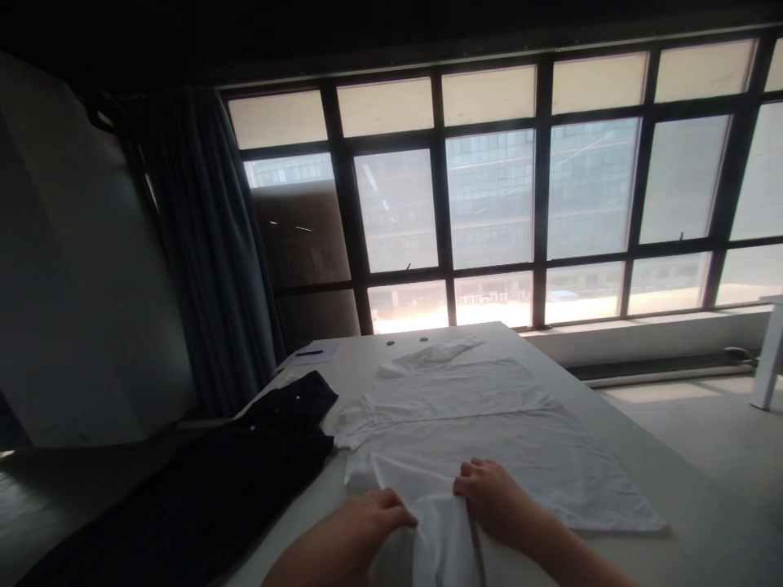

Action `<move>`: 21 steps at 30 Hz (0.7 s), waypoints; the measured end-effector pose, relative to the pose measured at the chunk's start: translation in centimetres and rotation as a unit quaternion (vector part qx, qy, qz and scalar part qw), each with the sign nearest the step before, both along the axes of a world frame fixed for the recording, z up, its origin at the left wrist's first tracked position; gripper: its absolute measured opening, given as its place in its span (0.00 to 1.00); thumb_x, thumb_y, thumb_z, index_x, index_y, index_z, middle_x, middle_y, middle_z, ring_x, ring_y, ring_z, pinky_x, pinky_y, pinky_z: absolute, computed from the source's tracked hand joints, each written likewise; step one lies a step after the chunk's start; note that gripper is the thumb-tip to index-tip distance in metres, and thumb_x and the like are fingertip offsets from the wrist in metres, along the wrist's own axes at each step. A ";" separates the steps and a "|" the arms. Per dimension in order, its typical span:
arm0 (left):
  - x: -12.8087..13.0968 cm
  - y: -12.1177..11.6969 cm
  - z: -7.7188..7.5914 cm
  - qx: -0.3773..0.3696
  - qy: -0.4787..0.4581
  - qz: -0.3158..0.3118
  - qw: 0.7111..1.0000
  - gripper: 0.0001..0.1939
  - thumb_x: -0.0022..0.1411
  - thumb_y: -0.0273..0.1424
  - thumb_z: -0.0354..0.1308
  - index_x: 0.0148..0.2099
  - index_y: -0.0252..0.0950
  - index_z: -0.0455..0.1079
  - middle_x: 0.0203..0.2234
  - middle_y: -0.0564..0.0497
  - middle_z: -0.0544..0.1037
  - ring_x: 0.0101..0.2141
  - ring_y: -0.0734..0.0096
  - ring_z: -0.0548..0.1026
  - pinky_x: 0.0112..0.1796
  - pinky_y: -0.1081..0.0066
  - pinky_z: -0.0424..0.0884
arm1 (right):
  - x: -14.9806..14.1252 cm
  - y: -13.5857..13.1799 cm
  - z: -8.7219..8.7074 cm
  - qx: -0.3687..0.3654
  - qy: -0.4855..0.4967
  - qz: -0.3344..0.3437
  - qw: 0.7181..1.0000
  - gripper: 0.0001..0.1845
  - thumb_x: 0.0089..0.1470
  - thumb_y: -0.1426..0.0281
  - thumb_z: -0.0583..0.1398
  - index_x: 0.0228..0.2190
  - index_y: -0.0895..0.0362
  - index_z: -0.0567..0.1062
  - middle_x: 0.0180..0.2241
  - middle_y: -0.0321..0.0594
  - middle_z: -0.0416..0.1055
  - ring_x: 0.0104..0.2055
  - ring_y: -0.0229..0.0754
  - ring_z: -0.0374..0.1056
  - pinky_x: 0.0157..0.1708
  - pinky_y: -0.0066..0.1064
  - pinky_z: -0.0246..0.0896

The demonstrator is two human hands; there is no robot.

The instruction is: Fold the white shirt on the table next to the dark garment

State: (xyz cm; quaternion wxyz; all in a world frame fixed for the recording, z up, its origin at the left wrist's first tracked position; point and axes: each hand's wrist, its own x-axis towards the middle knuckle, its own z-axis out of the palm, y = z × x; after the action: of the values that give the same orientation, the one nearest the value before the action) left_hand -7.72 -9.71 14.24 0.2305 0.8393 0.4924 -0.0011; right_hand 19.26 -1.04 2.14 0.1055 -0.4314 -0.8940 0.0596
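Here, a shirt (477,440) lay on a table (679,499) at the frame's lower centre, just beyond the fingers, its long axis running left to right; left hand (367,522) and right hand (495,499) pinched its near sleeve (441,530), the right closer to the body.

Bare left hand (360,526), bare right hand (494,499), rounded fingers (474,471), uncovered wrists (532,523), slender bare right forearm (575,556)

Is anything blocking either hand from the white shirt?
Nothing visible is. The left hand and right hand are both already at the near sleeve of the shirt. The dark garment lies off to the left, not between them and it.
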 end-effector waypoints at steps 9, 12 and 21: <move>3.0 3.5 -4.3 0.131 0.033 -0.015 0.991 0.13 0.59 0.23 0.54 0.38 0.45 0.77 0.39 0.50 0.77 0.45 0.59 0.73 0.54 0.58 0.62 | -0.2 -3.1 4.2 -0.014 0.072 0.037 0.997 0.23 0.50 0.81 0.55 0.45 0.51 0.77 0.48 0.41 0.72 0.49 0.45 0.67 0.51 0.33 0.58; 2.4 4.4 -4.1 0.165 -0.008 0.029 0.986 0.10 0.61 0.25 0.53 0.39 0.43 0.74 0.38 0.51 0.78 0.42 0.63 0.75 0.47 0.65 0.65 | -1.0 -4.5 4.5 -0.035 0.094 0.133 0.986 0.14 0.59 0.71 0.59 0.46 0.49 0.75 0.46 0.37 0.73 0.47 0.42 0.69 0.50 0.29 0.60; 1.3 6.4 -5.7 0.226 -0.103 0.138 0.959 0.09 0.68 0.29 0.48 0.38 0.41 0.69 0.34 0.51 0.79 0.36 0.66 0.76 0.36 0.72 0.62 | -5.4 -2.5 -12.4 0.258 -0.012 0.155 0.954 0.16 0.53 0.55 0.68 0.29 0.54 0.74 0.29 0.40 0.73 0.29 0.43 0.67 0.25 0.25 0.53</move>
State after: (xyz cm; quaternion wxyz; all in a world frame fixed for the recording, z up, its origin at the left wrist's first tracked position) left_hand -6.47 -3.27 8.55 0.0825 0.7888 0.5645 0.2288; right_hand 13.90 -3.52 -10.22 0.1920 -0.2459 -0.9361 -0.1624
